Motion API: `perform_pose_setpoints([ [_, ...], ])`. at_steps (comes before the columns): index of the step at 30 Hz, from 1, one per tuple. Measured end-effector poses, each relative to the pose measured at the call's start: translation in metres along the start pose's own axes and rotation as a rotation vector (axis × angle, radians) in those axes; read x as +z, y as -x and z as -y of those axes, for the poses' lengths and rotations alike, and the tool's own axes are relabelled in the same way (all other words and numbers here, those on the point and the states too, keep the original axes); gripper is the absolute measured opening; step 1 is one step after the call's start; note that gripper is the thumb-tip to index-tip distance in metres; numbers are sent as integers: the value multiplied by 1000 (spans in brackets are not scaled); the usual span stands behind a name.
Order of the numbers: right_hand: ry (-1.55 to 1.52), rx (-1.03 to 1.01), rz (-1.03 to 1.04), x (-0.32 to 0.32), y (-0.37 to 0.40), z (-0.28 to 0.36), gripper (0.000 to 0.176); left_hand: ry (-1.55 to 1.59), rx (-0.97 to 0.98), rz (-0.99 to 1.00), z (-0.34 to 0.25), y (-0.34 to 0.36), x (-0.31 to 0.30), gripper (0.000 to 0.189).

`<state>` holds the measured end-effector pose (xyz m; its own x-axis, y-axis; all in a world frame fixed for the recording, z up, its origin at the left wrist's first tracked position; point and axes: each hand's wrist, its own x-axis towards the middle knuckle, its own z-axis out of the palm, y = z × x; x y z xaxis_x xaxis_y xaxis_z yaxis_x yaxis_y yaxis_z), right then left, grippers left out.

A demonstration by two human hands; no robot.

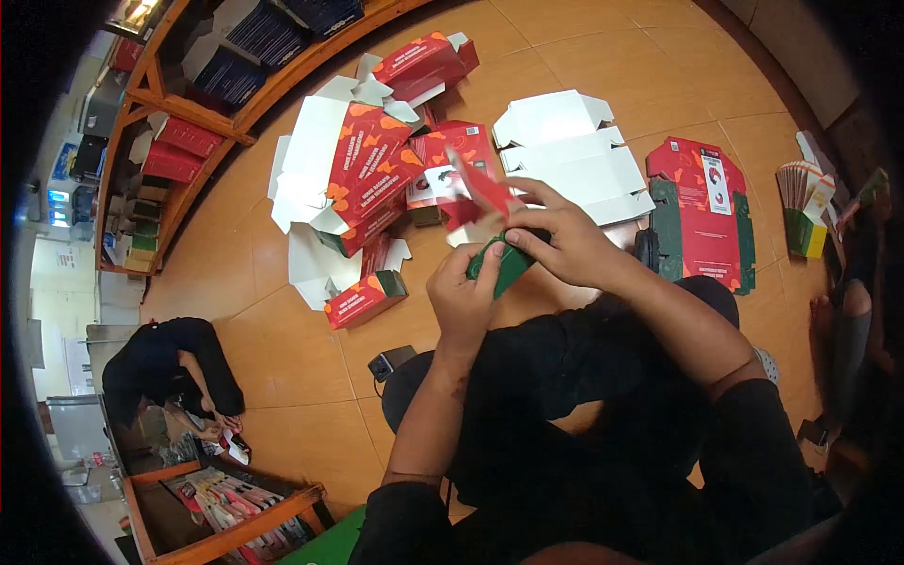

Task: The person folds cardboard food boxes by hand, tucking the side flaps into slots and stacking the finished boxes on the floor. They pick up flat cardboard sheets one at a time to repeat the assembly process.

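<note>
My left hand (pixel 458 297) grips the near edge of a small red and green cardboard box (pixel 511 270), its thumb lying on the green end. Closed on the same box from the other side, my right hand (pixel 570 240) presses its thumb on the top edge. A red panel of the box sticks up, blurred, past my fingers. Beyond it lie folded red boxes (pixel 372 155) in a loose pile, some with white flaps open. White unfolded box blanks (pixel 570 160) lie face down, and a red and green blank (pixel 702 217) lies printed side up.
A wooden shelf (pixel 193 118) with red and blue stock runs along the upper left. Another person (pixel 169 367) crouches at the left, handling something small. A wooden rack (pixel 231 527) stands at lower left. Yellow-green boxes (pixel 805 217) sit at the right, near another person's leg.
</note>
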<state>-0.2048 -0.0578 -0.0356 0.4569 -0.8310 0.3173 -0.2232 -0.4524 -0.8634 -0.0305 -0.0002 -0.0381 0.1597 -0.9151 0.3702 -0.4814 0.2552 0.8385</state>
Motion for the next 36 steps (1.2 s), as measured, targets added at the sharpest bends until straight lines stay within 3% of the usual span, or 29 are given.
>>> perform_pose_setpoints([
  [1, -4, -3, -4, 3, 1, 0, 23, -127, 87, -41, 0, 1, 0, 14],
  [3, -17, 107, -326, 12, 0, -1, 23, -129, 166, 11, -7, 2, 1, 18],
  [4, -20, 102, -326, 10, -2, -1, 23, -125, 240, 65, -12, 4, 1, 24],
  [6, -266, 158, -366, -2, -5, -2, 22, 20, 188, 138, -15, 11, 4, 25],
  [8, -426, 341, -330, -19, -8, -5, 19, 130, 233, -297, -3, 14, 8, 33],
  [9, -489, 326, -368, -24, -10, -6, 16, 133, 233, -300, -2, 9, 5, 33],
  [11, -637, 341, -406, -34, -12, -15, 9, 12, -38, -628, 3, -12, -11, 38],
  [12, -724, 373, -403, -38, -13, -22, 6, 12, -38, -629, 8, -20, -18, 38],
  [14, -826, 406, -367, -42, -13, -21, 4, 693, -396, -196, 18, -29, -32, 41],
  [15, -842, 433, -385, -40, -14, -19, 4, 811, -518, -17, 17, -28, -37, 42],
  [16, -858, 460, -401, -38, -16, -16, 5, 810, -518, -27, 16, -27, -38, 42],
  [17, -855, 440, -262, -42, -13, -9, 16, 779, -497, 87, 15, -27, -37, 40],
  [19, -861, 406, -174, -42, -15, -12, 25, 786, -411, 246, 24, -28, -34, 33],
  [20, -866, 375, -97, -42, -15, -16, 34, 788, -411, 237, 27, -25, -35, 33],
  [21, -921, 437, -26, -41, -15, -21, 51, 791, -548, 205, 23, -22, -34, 34],
  [22, -921, 442, -15, -40, -12, -23, 51, 791, -685, 170, 20, -18, -32, 36],
  [23, -876, 496, -77, -38, -9, -23, 55, 845, -585, 137, 34, -15, -25, 44],
  [24, -829, 545, -140, -35, -8, -18, 58, 803, -486, -41, 17, -17, -15, 49],
  [25, -840, 558, -214, -28, -9, -15, 65, 803, -486, -49, 17, -16, -12, 49],
  [28, -785, 629, -179, -21, -11, -10, 67, 752, -586, -123, 20, -19, -14, 51],
  [29, -677, 643, -14, -27, -14, -19, 66, 849, -641, -167, 21, -22, -17, 51],
  [30, -679, 638, -11, -31, -14, -24, 66, 947, -694, -211, 22, -25, -20, 50],
  [32, -356, 636, 209, -36, -15, -29, 70, 985, -648, -179, 32, -27, -27, 48],
  [36, -536, 799, 3, -37, -22, -10, 60, 988, -465, -172, 30, -25, -25, 59],
])
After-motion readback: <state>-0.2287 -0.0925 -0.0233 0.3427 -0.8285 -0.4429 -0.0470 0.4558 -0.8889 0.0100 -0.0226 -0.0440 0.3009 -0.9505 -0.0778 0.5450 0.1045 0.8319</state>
